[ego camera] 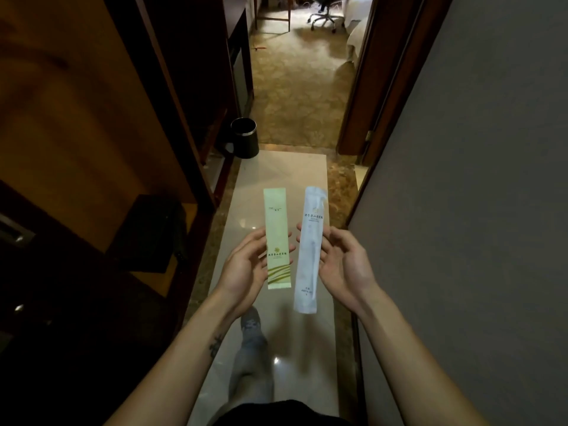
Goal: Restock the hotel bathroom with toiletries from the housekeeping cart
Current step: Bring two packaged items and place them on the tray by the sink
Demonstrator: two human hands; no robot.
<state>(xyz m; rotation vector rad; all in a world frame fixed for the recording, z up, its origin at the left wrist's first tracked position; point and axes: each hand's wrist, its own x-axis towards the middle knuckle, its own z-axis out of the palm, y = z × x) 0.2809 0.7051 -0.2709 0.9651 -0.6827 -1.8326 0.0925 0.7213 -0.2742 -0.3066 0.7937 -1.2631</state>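
The person stood in a narrow entry passage and held 2 long flat packets in front of the body, side by side and a little apart. The left hand (246,265) held the green packet (276,238) near its middle, fingers curled lightly round its edges. The right hand (341,262) held the white packet (309,250) in the same way, with the fingertips on its left edge. Both packets stood almost upright, with the printed sides facing the camera.

Neither the cart nor the bathroom was visible. I judged that the step in hand was to carry these 2 packets to the bathroom.

To do it well, the grip should be light, because the thin wrappers probably bend and crease easily. It is better to hold each packet at the middle, so that the long ends do not flop. The 2 packets should stay in separate hands, so that each one can be placed without sorting.

The pale floor tile (292,170) looked shiny and perhaps slippery. A black bin (245,138) stood on the far left beside the dark cupboard (92,118), and a grey wall (476,179) closed the right side, so the walk needs some care.
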